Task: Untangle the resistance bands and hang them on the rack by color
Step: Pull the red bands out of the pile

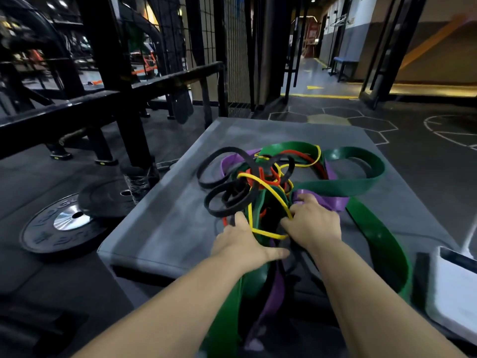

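Finding 1. The tangle of resistance bands [263, 182] lies on a grey padded platform [160, 228], towards its near right part. None of the bands is separated from the rest. We record five colours in the knot: a wide green band [361, 182], a purple band [333, 202], a black band [227, 149] coiled at the left side, a thin yellow band [268, 234] and a thin red band [300, 153]. Green and purple lengths hang over the near edge of the platform between the forearms.

Finding 2. The left hand [242, 244] rests back upward on the near side of the tangle. Its thumb is spread out to the side across the hanging bands, and its fingers reach forward beside the yellow loop. The fingertips are hidden among the bands, so we cannot tell whether it grips anything.

Finding 3. The right hand [313, 223] sits knuckles up, with its fingers curled down over the purple band. Its forefinger lies against the yellow band.

Finding 4. Weight plates [64, 223] lie on the floor left of the platform, beside a black steel frame [111, 73].
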